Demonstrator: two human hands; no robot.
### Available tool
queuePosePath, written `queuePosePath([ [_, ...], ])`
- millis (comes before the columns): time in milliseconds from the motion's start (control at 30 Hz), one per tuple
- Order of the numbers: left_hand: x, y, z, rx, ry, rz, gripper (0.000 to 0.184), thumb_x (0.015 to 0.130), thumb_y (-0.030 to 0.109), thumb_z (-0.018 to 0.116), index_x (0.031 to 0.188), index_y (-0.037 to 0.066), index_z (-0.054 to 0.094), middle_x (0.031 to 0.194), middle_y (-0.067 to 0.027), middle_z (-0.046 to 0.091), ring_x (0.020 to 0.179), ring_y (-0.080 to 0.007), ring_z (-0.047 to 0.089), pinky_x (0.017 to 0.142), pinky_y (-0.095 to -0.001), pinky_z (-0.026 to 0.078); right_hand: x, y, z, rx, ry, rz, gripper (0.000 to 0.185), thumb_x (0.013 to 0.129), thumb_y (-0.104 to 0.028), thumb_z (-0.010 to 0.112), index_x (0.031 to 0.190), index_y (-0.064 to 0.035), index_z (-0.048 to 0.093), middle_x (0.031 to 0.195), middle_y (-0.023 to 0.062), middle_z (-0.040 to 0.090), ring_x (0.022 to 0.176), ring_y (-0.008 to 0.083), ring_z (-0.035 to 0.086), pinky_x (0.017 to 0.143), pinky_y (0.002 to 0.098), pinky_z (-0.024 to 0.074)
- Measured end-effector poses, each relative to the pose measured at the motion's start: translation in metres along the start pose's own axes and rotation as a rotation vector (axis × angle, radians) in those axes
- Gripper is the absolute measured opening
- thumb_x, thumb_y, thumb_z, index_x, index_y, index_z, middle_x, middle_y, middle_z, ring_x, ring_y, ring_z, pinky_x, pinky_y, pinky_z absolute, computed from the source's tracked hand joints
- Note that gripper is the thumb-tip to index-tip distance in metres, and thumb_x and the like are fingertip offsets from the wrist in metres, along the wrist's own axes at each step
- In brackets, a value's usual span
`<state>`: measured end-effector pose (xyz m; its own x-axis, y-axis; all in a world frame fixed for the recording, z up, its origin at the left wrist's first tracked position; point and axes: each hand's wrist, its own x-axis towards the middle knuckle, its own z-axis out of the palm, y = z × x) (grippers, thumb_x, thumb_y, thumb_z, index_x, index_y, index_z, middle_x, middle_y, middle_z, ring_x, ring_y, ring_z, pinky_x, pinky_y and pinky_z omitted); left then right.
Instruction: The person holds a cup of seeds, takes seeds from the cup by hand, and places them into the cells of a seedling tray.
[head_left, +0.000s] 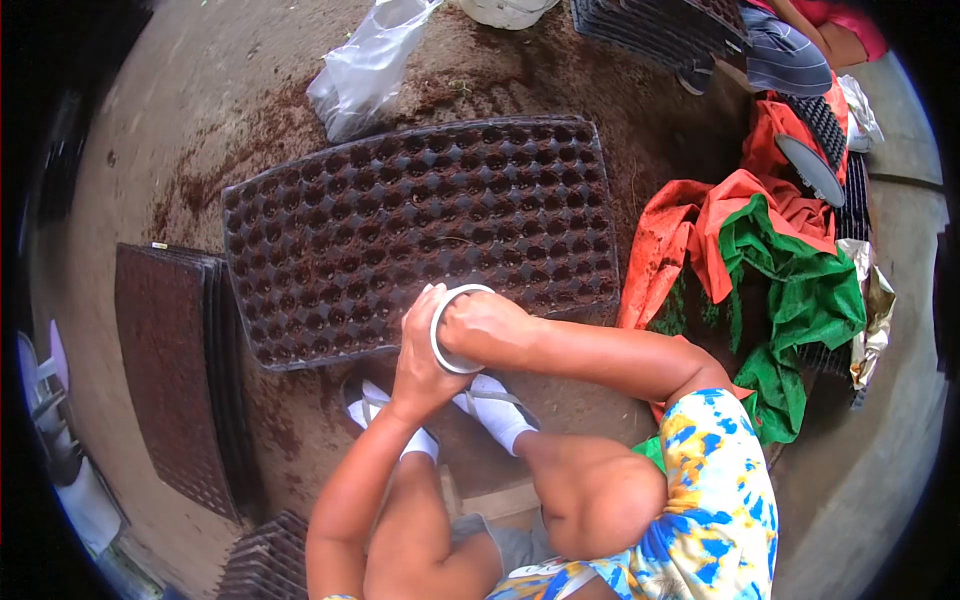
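My left hand [413, 355] is wrapped around a round white-rimmed cup [437, 338], above the near edge of a seedling tray. Reaching into the mouth of that cup is my right hand [487, 326], its fingers hidden inside. What the cup holds cannot be seen. Below and beyond both hands lies the black seedling tray [420, 225], with rows of round cells. Dark brown soil lines the cells, each showing a hollow, and some is scattered over the ridges between them.
Stacked trays [165, 370] stand at the left, with more trays [650, 30] at the back. A clear plastic bag [370, 75] rests beyond the tray. Orange cloth [690, 225] and green cloth [790, 270] lie at right. Another person's knee [787, 55] shows top right.
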<state>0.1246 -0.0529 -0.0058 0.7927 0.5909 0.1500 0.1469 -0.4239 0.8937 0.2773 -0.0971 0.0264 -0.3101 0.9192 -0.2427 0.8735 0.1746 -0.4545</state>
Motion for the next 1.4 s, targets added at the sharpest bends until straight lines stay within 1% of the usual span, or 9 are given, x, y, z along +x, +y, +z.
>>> queuePosePath([
  [133,0.003,0.000,-0.001,-0.003,0.011,0.010,0.103,0.055,0.017,0.089,0.138,0.004,0.029,0.141,-0.0217,0.039,0.131,-0.0393,0.039,0.110,-0.0456,0.032,-0.004,0.001,-0.002,0.053,0.321,-0.091,0.020,0.071,-0.010,0.065,0.088,-0.0002,0.063,0.091,0.0154,0.065,0.085,0.0319,0.066,0.067,0.0397,0.0552],
  [200,0.002,-0.003,-0.003,-0.018,0.034,-0.020,0.103,0.056,0.017,0.089,0.138,0.004,0.029,0.141,-0.0216,0.039,0.131,-0.0379,0.040,0.110,-0.0450,0.032,-0.012,0.009,-0.028,0.248,0.285,-0.009,0.015,0.072,-0.010,0.065,0.086,-0.0062,0.062,0.087,0.0120,0.063,0.080,0.0312,0.064,0.065,0.0397,0.0539],
  [300,-0.002,-0.010,-0.008,-0.064,0.065,-0.072,0.106,0.057,0.016,0.090,0.139,0.004,0.025,0.142,-0.0215,0.038,0.131,-0.0338,0.042,0.111,-0.0427,0.031,-0.015,0.066,-0.052,0.215,0.646,0.172,0.008,0.076,-0.008,0.069,0.082,-0.0058,0.064,0.077,0.0122,0.062,0.074,0.0289,0.064,0.065,0.0370,0.0520],
  [533,-0.001,-0.002,-0.012,-0.407,0.167,-0.116,0.111,0.056,0.011,0.090,0.141,0.005,0.019,0.142,-0.0200,0.037,0.130,-0.0308,0.043,0.111,-0.0423,0.031,-0.041,0.195,-0.049,0.141,0.560,0.699,0.023,0.084,-0.017,0.065,0.105,-0.0078,0.070,0.100,0.0156,0.068,0.094,0.0305,0.065,0.085,0.0387,0.0510],
  [700,0.001,-0.008,-0.014,-0.240,0.066,-0.168,0.100,0.062,0.016,0.088,0.140,0.002,0.026,0.141,-0.0212,0.039,0.133,-0.0344,0.039,0.111,-0.0415,0.031,-0.047,0.109,-0.079,0.345,0.726,0.522,0.013,0.082,-0.013,0.069,0.091,-0.0028,0.070,0.084,0.0114,0.068,0.077,0.0208,0.067,0.071,0.0315,0.0527],
  [800,0.008,-0.002,-0.007,-0.111,0.049,-0.096,0.098,0.061,0.017,0.087,0.138,0.002,0.030,0.140,-0.0213,0.040,0.132,-0.0388,0.038,0.111,-0.0448,0.031,-0.038,0.040,-0.072,0.219,0.388,0.050,0.008,0.072,-0.005,0.066,0.079,-0.0078,0.067,0.077,0.0108,0.063,0.070,0.0294,0.064,0.063,0.0381,0.0536],
  [933,0.012,0.006,-0.002,-0.009,0.030,0.034,0.104,0.056,0.018,0.089,0.139,0.005,0.029,0.141,-0.0209,0.039,0.133,-0.0383,0.037,0.111,-0.0445,0.031,-0.010,-0.003,-0.021,-0.170,0.067,0.040,0.013,0.072,-0.010,0.061,0.080,0.0005,0.065,0.086,0.0168,0.066,0.079,0.0289,0.068,0.065,0.0374,0.0556],
  [1200,0.004,0.002,-0.003,-0.036,0.038,-0.052,0.105,0.057,0.018,0.089,0.139,0.004,0.027,0.141,-0.0204,0.040,0.130,-0.0364,0.041,0.109,-0.0436,0.033,-0.017,0.009,-0.033,0.263,0.273,-0.022,0.015,0.076,-0.008,0.063,0.091,-0.0060,0.063,0.086,0.0115,0.064,0.078,0.0305,0.065,0.068,0.0390,0.0540],
  [1400,-0.006,-0.007,-0.013,-0.046,0.069,-0.114,0.104,0.058,0.016,0.089,0.140,0.004,0.026,0.139,-0.0192,0.042,0.125,-0.0316,0.048,0.107,-0.0399,0.037,-0.045,0.127,-0.059,0.387,0.543,0.529,0.017,0.083,-0.015,0.068,0.095,-0.0040,0.071,0.092,0.0142,0.070,0.083,0.0248,0.069,0.077,0.0334,0.0530],
])
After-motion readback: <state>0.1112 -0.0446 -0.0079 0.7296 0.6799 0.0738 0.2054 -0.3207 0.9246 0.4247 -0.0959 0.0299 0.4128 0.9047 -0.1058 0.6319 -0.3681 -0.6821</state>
